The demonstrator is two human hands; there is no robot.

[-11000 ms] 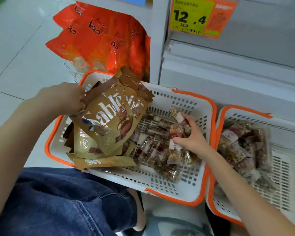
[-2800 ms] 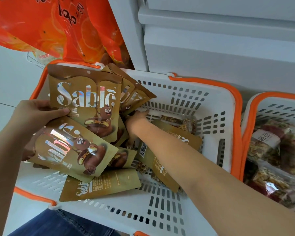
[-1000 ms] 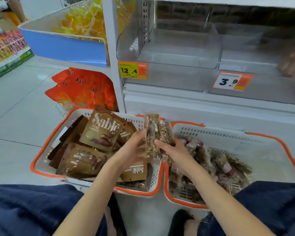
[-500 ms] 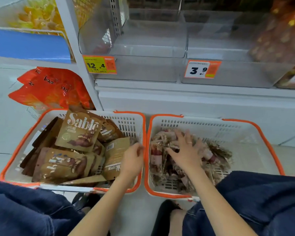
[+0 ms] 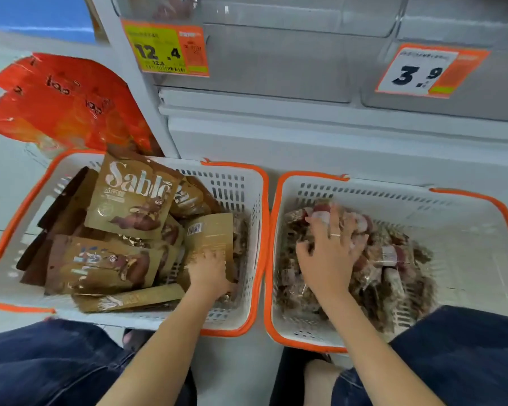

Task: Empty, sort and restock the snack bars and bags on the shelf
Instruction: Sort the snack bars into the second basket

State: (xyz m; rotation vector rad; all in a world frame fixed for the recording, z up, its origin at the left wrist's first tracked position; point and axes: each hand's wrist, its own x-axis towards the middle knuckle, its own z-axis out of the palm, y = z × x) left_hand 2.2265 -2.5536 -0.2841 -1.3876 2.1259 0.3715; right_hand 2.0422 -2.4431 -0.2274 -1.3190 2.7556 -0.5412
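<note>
The left hand (image 5: pixel 210 272) reaches into the right end of the left basket (image 5: pixel 248 323), fingers buried among bags; its grip cannot be told. The right hand (image 5: pixel 330 256) lies spread and flat on the snack bars (image 5: pixel 393 259) heaped in the right basket (image 5: pixel 481 250). At least 6 gold Sablé bags (image 5: pixel 134 197) fill the left one. 2 price tags, 12.4 (image 5: pixel 165 48) and 3.9 (image 5: pixel 423 73), hang on the far shelf (image 5: pixel 305 112).

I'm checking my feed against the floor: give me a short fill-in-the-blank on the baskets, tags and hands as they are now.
1. The gold Sable bags lie in the ____ basket.
2. The right hand rests spread on the snack bars in the ____ basket.
3. The white price tag on the shelf reads ____.
4. The left hand reaches into the same basket as the ____ bags.

Missing words: left; right; 3.9; Sable
</note>
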